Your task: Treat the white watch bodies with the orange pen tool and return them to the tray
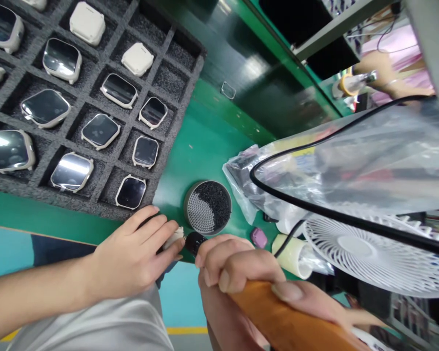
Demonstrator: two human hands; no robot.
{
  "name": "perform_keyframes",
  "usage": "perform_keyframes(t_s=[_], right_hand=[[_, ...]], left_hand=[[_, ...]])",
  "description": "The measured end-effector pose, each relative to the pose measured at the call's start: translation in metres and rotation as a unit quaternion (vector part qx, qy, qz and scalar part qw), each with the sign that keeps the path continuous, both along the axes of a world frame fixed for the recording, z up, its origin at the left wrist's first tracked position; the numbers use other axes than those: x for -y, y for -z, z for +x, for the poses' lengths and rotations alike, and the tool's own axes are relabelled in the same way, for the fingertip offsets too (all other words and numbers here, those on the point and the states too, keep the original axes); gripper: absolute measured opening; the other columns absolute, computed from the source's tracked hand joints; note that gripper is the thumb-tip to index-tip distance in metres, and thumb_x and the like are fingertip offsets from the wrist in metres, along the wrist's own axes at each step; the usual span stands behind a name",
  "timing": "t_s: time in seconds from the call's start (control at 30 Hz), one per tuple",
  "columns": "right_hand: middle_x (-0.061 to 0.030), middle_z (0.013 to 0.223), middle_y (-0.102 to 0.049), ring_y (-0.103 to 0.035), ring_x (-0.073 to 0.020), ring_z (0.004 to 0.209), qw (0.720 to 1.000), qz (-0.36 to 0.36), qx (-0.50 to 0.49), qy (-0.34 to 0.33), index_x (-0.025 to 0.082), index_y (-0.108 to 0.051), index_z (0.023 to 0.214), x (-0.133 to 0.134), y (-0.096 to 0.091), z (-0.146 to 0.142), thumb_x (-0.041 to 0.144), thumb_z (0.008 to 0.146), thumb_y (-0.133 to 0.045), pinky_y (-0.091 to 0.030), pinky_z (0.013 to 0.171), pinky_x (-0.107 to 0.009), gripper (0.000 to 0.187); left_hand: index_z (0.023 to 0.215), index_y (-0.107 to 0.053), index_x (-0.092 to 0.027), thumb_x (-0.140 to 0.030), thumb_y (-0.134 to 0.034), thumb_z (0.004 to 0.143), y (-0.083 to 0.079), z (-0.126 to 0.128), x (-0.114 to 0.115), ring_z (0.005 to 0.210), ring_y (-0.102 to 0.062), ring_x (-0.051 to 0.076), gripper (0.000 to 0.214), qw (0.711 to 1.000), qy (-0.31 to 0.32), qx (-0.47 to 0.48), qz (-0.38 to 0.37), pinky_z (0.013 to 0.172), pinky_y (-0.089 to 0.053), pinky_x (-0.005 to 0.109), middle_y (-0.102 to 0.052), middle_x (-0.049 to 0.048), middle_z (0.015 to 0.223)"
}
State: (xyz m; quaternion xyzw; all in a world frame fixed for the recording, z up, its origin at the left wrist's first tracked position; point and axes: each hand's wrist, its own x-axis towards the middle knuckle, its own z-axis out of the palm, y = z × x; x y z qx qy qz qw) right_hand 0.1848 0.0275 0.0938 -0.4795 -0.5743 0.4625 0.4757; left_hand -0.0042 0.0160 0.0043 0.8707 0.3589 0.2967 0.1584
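My left hand [131, 256] pinches a small cream watch case [174, 237] at the near edge of the green bench, fingers closed round it. My right hand [241, 273] is wrapped round the orange handle of an electric screwdriver [278, 319], whose black tip [193, 241] points at the case. Just beyond the two hands stands a round metal dish [208, 207] holding tiny dark screws.
A grey foam tray [175, 92] at the left holds several watch cases, most screen-up. A white fan [373, 251], a plastic bag [351, 161], a black cable [314, 207] and a tape roll [290, 253] crowd the right. Another person's arm [388, 73] shows at the far right.
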Motion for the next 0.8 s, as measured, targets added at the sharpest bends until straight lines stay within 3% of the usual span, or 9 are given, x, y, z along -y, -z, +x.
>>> perform_keyframes(t_s=[0.1,0.17,0.23,0.33,0.43,0.53,0.6,0.7,0.8], right_hand=[[0.0029,0.079,-0.065,-0.065,-0.0199,0.065,0.993,0.055,-0.062,0.087,0.033,-0.064,0.115,0.008,-0.001,-0.011,0.050,0.104,-0.046,-0.058,0.063,-0.046,0.027],[0.0030,0.082,-0.066,-0.063,-0.0186,0.065,0.985,0.080,-0.075,0.132,0.029,-0.063,0.118,0.007,-0.001,-0.012,0.060,0.100,-0.054,-0.057,0.061,-0.044,0.036],[0.0028,0.083,-0.065,-0.061,-0.0168,0.063,0.979,0.105,-0.078,0.155,0.027,-0.063,0.116,0.001,0.000,-0.009,0.066,0.098,-0.052,-0.055,0.058,-0.041,0.044],[0.0030,0.081,-0.062,-0.057,-0.0151,0.061,0.967,0.145,-0.087,0.191,0.027,-0.063,0.113,-0.014,0.003,-0.003,0.067,0.100,-0.043,-0.052,0.055,-0.038,0.047],[0.0035,0.080,-0.059,-0.056,-0.0155,0.061,0.967,0.135,-0.086,0.200,0.030,-0.062,0.113,-0.023,0.010,-0.003,0.070,0.095,-0.050,-0.052,0.055,-0.037,0.046],[0.0039,0.079,-0.057,-0.055,-0.0155,0.058,0.965,0.129,-0.085,0.213,0.031,-0.062,0.111,-0.026,0.015,-0.006,0.073,0.091,-0.054,-0.051,0.052,-0.037,0.047],[0.0041,0.078,-0.056,-0.054,-0.0155,0.056,0.962,0.139,-0.089,0.218,0.030,-0.063,0.111,-0.026,0.018,-0.006,0.073,0.090,-0.056,-0.050,0.050,-0.037,0.048],[0.0035,0.078,-0.059,-0.055,-0.0162,0.055,0.964,0.149,-0.103,0.195,0.029,-0.064,0.111,-0.027,0.022,-0.004,0.072,0.088,-0.060,-0.050,0.049,-0.038,0.049],[0.0020,0.080,-0.062,-0.058,-0.0165,0.057,0.967,0.149,-0.104,0.177,0.028,-0.064,0.114,-0.026,0.025,0.000,0.073,0.094,-0.048,-0.051,0.051,-0.038,0.052]], left_hand=[[0.122,-0.074,-0.020,-0.025,-0.064,0.099,0.000,0.001,-0.001,0.115,-0.064,0.028,0.026,1.000,-0.002,-0.008,0.002,0.114,-0.044,0.053,-0.073,0.0101,0.126],[0.124,-0.073,-0.020,-0.031,-0.067,0.100,-0.001,0.000,-0.001,0.115,-0.063,0.027,0.028,1.000,-0.005,-0.020,0.001,0.116,-0.043,0.053,-0.073,0.0093,0.124],[0.129,-0.071,-0.019,-0.035,-0.067,0.100,-0.002,-0.001,0.000,0.119,-0.063,0.029,0.033,1.000,0.007,-0.030,-0.001,0.116,-0.042,0.055,-0.071,0.0097,0.128],[0.139,-0.066,-0.016,-0.028,-0.058,0.100,-0.001,-0.004,0.000,0.130,-0.059,0.033,0.042,0.997,0.064,-0.042,0.008,0.117,-0.039,0.059,-0.066,0.0124,0.144],[0.135,-0.068,-0.014,-0.024,-0.058,0.099,0.001,-0.003,0.001,0.126,-0.060,0.032,0.038,0.997,0.058,-0.042,0.021,0.117,-0.040,0.058,-0.068,0.0131,0.139],[0.126,-0.071,-0.014,-0.032,-0.066,0.101,0.001,-0.001,0.001,0.116,-0.062,0.030,0.031,0.999,0.016,-0.041,0.026,0.114,-0.043,0.055,-0.071,0.0118,0.124],[0.123,-0.071,-0.014,-0.034,-0.064,0.102,0.000,-0.001,0.001,0.120,-0.061,0.032,0.030,0.998,0.033,-0.040,0.020,0.114,-0.043,0.057,-0.070,0.0127,0.128],[0.121,-0.071,-0.013,-0.022,-0.055,0.100,0.000,-0.003,-0.001,0.124,-0.060,0.034,0.027,0.996,0.078,-0.027,0.011,0.114,-0.042,0.058,-0.068,0.0138,0.134],[0.119,-0.071,-0.012,-0.013,-0.053,0.097,0.002,-0.003,-0.002,0.119,-0.062,0.032,0.028,0.997,0.068,-0.020,0.023,0.111,-0.044,0.056,-0.070,0.0144,0.130]])
